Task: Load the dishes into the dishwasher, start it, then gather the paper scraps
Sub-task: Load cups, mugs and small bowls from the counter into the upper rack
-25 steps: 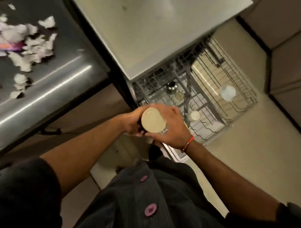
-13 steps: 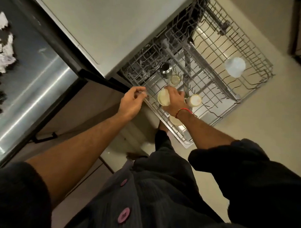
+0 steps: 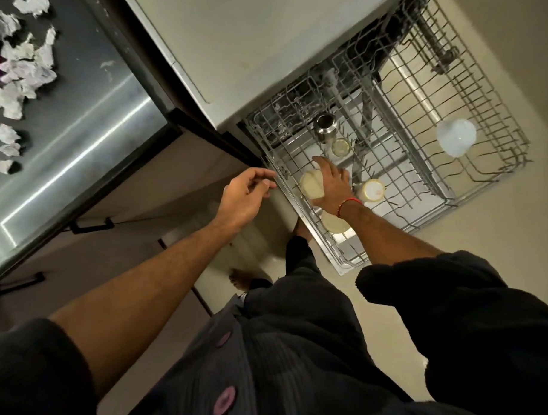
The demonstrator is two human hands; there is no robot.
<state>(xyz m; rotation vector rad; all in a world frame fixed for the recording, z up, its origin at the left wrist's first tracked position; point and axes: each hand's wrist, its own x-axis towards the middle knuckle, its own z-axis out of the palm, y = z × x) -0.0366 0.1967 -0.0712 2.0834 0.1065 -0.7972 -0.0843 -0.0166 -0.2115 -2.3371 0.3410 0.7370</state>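
— Cream round cup [image 3: 311, 186] sits upside down in the grey wire dishwasher rack [image 3: 487, 100], right hand [image 3: 331, 186] holding it.
— Left hand [image 3: 242, 200] at nine o'clock, grip loose, empty. White paper scraps [image 3: 20, 65] litter the steel desk [image 3: 83, 123].

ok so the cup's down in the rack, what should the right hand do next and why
Probably let go and draw back. The right hand holds the cream cup upside down in the lower rack, so it looks placed. The left hand hangs open beside the rack, holding nothing, and paper scraps wait on the counter.
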